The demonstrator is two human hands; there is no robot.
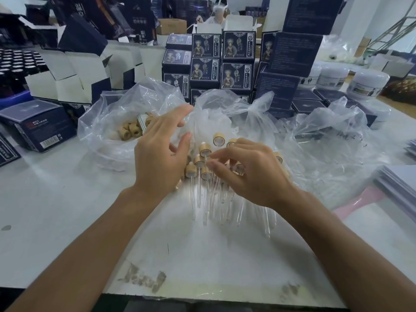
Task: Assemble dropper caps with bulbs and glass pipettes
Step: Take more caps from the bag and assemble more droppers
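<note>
A pile of assembled droppers [205, 150], with bamboo-coloured caps and clear glass pipettes [199, 194] pointing toward me, lies on the white table [67, 210]. My right hand [245, 174] hovers over the pile with loosely curled fingers. Its thumb and forefinger are close together, and I see nothing between them. My left hand [159, 154] is spread open above the pile's left side, its fingers reaching toward a clear bag [108, 122] of loose bamboo caps [129, 131]. Behind the pile stands a second clear bag [213, 118] with whitish contents.
Another crumpled clear bag [326, 140] lies at the right. Dark blue printed boxes [237, 57] are stacked behind, with open cartons [67, 79] at the left and white jars [367, 83] at the right. A stack of sheets [396, 185] sits at the right edge. A person [217, 14] is far back.
</note>
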